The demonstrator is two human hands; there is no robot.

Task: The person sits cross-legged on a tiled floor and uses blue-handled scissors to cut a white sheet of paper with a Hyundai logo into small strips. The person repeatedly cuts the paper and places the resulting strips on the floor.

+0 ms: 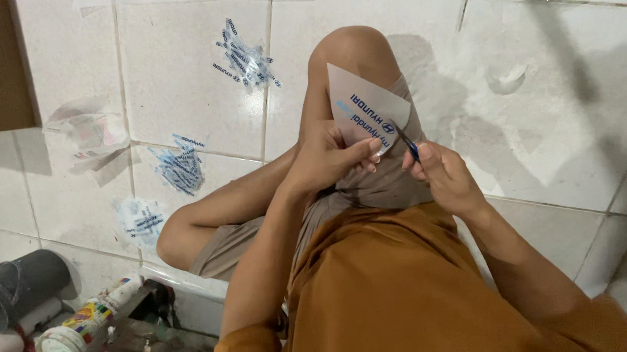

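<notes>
Pinching with fingers and thumb, the left hand [327, 157] is gripping the lower edge of a clear plastic sheet [364, 108] printed with blue lettering, holding it up at the centre of the frame over a raised knee. To its right, the right hand [440, 175] is closing its grip around small blue-handled scissors [406, 143], whose blades are meeting the sheet's lower right edge. By my judgement the sheet is very light, thin and floppy, likely slick, so it is wanting a firm pinch close beside the cutting line to keep it taut; taken far from the blades it would probably be bending away. The person is sitting on a white tiled floor [555, 96] in an orange garment. Small heaps of cut printed strips [244, 57] are lying on the tiles at upper centre and left of centre. A dark grey pipe section [15, 285] and several white bottles [84, 331] are lying at the lower left
</notes>
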